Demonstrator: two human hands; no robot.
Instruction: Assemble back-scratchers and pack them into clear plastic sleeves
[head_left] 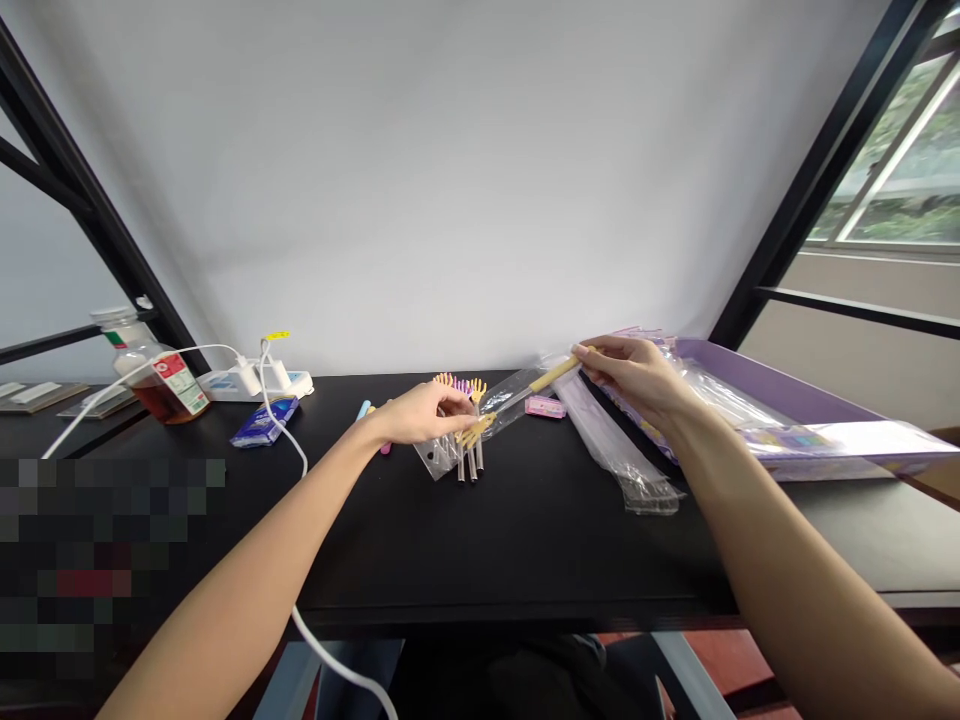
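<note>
A yellow back scratcher point(553, 375) with a metal shaft slants between my two hands, a clear plastic sleeve point(516, 392) around or just behind it. My left hand point(431, 412) is closed at its claw end, fingertips pinching there. The handle end is pinched by my right hand point(637, 375). Beneath the left hand lie several back scratchers with pink, purple and yellow claws point(461, 384), their metal shafts point(471, 465) toward me. A light blue handle point(364, 410) shows beside the left wrist; the rest of it is hidden.
Right of centre are a small pink packet point(545, 407), clear plastic sleeves point(615, 460) and an open purple box point(787, 390). On the left stand a power strip point(296, 383), a blue packet point(264, 422) and a bottle point(169, 385). A white cable point(296, 445) crosses the black table point(540, 560).
</note>
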